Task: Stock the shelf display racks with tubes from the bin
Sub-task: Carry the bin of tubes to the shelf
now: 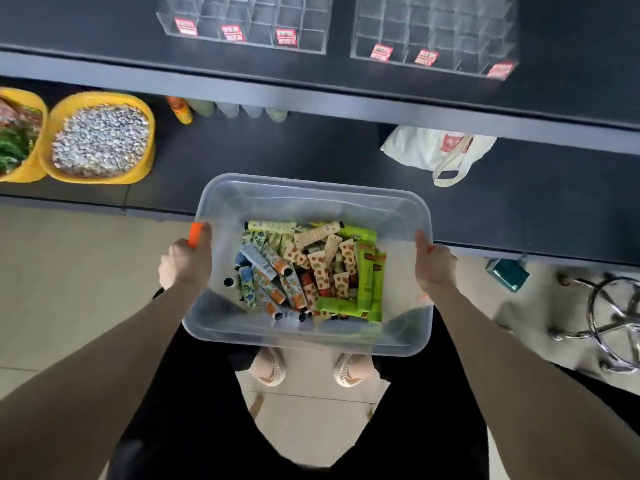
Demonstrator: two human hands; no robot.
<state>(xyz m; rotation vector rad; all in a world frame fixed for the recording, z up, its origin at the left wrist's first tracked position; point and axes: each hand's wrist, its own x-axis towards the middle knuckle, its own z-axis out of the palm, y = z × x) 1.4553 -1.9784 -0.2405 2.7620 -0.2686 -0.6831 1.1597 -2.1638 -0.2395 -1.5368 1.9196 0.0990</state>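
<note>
Dark shelf point(311, 150) edge behind bin point(311, 183); left hand point(185, 263), right hand point(434, 265) grip rims.

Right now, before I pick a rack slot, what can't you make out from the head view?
- Head view: fingers of the left hand and right hand, hidden under the clear bin sides.
- Price labels on the acrylic racks: blurred, unreadable.
- Both racks' back rows: cut off by the top edge.
- Lower tubes: buried under the top ones, so no count.
- Bottles: partly hidden by the shelf lip.
</note>
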